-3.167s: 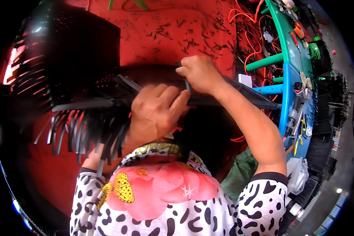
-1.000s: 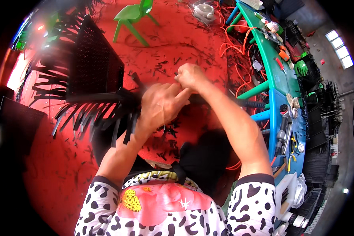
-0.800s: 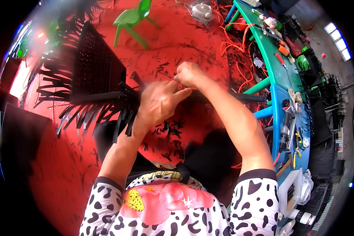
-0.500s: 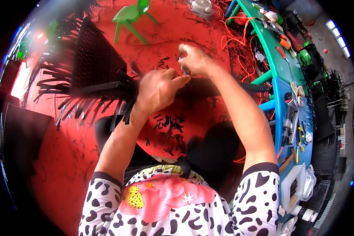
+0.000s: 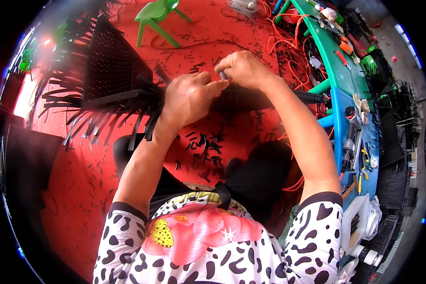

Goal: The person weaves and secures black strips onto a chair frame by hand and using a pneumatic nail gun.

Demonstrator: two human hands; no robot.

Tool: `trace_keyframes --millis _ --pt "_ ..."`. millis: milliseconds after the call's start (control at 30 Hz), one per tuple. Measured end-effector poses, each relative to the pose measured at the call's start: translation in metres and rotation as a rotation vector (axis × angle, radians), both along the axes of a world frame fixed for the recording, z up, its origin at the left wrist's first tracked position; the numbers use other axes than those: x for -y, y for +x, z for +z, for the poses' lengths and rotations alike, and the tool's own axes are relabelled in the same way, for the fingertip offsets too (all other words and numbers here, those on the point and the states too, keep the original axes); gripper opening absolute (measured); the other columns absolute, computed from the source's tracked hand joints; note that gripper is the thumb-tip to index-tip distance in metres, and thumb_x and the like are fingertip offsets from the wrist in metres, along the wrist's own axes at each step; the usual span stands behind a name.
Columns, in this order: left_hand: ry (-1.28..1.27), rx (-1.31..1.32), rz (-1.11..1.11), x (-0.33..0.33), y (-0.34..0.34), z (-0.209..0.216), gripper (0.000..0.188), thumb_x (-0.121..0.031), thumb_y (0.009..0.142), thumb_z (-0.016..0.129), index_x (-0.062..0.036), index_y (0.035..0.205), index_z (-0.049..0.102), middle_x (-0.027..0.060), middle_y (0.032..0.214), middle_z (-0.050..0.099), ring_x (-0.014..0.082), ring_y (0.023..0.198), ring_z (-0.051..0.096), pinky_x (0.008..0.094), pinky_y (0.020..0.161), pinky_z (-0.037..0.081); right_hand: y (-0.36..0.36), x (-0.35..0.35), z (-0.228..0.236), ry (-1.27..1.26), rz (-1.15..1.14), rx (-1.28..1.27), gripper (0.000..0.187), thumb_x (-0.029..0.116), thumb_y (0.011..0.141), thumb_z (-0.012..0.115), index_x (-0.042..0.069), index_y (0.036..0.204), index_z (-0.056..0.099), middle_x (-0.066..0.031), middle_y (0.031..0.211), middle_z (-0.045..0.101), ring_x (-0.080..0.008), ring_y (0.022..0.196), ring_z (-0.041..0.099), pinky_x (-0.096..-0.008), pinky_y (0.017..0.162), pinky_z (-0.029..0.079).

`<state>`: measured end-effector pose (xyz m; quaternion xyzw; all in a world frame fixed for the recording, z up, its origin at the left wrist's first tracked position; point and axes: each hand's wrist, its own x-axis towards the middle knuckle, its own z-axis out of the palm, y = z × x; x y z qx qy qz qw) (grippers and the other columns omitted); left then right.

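A black woven piece with a fringe of loose flat strips stands in front of me, from the left to the middle. My left hand is closed over its near edge, thumb pointing right; what lies beneath the fingers is hidden. Just right of that thumb, my right hand is closed with its fingertips around a small grey object, mostly covered, whose kind I cannot make out. A dark bar-like part of the piece runs to the right below both hands.
Black strip offcuts litter the red floor. A small green chair stands ahead. To the right, a green table and a blue table hold a power tool, yellow-handled pliers and a red-handled tool. Orange cords trail beside them.
My right hand has turned and curled inward, shifting slightly right, and the grey object has risen a little. My left hand keeps nearly the same place on the woven piece.
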<state>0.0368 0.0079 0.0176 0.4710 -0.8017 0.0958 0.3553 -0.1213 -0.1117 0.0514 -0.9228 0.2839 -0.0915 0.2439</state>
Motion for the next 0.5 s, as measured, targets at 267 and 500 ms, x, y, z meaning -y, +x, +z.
trace_keyframes --millis 267,500 --pt "-0.011 -0.008 -0.008 0.002 0.001 0.001 0.03 -0.008 0.069 0.064 -0.0188 0.096 0.071 0.004 0.068 0.055 0.0247 0.061 0.059 0.0384 0.053 0.047 0.0 0.002 0.004 0.641 -0.126 0.184 0.026 -0.002 0.071 0.053 0.001 0.094 0.064 -0.0008 0.081 0.063 -0.0072 0.065 0.052 -0.0236 0.059 0.044" --pt "-0.003 0.017 -0.044 -0.001 -0.001 0.006 0.035 -0.003 0.071 0.064 -0.0154 0.104 0.067 0.0028 0.07 0.057 0.0244 0.063 0.061 0.0365 0.054 0.049 -0.001 0.018 -0.014 0.654 0.131 0.117 0.024 -0.003 0.068 0.056 -0.001 0.089 0.067 -0.0043 0.083 0.066 -0.0117 0.074 0.057 -0.0273 0.071 0.047"
